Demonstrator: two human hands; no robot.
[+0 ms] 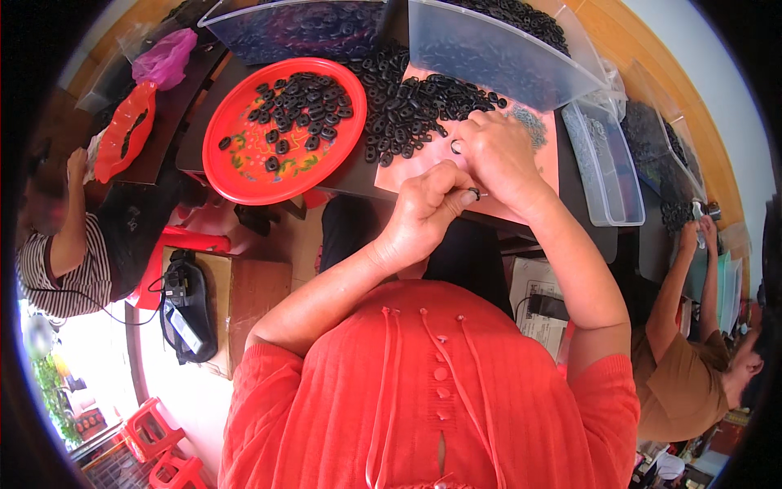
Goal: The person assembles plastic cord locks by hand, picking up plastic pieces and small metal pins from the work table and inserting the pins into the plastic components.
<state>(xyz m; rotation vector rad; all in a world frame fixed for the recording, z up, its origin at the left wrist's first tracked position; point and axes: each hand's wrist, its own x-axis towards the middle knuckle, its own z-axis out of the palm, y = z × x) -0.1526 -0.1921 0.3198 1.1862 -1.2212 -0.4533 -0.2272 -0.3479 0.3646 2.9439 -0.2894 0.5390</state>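
Observation:
My left hand (432,205) is closed, pinching a small black oval piece (475,194) between thumb and fingertips over the near edge of a pink sheet (393,174). Just beyond it, my right hand (498,155) is bent with its fingers drawn together; what they grip is mostly hidden. A heap of black oval pieces with holes (407,110) spreads over the table and the sheet, to the left of my right hand. Small silvery metal parts (533,126) lie on the sheet beside that hand. To the left, a round red tray (214,134) bears more black pieces.
Two large translucent bins (505,61) (301,33) of black pieces stand at the back. A narrow clear box (607,213) with metal parts sits at right. Co-workers sit left (69,253) and right (684,359). A brown box (257,297) stands below the table at left.

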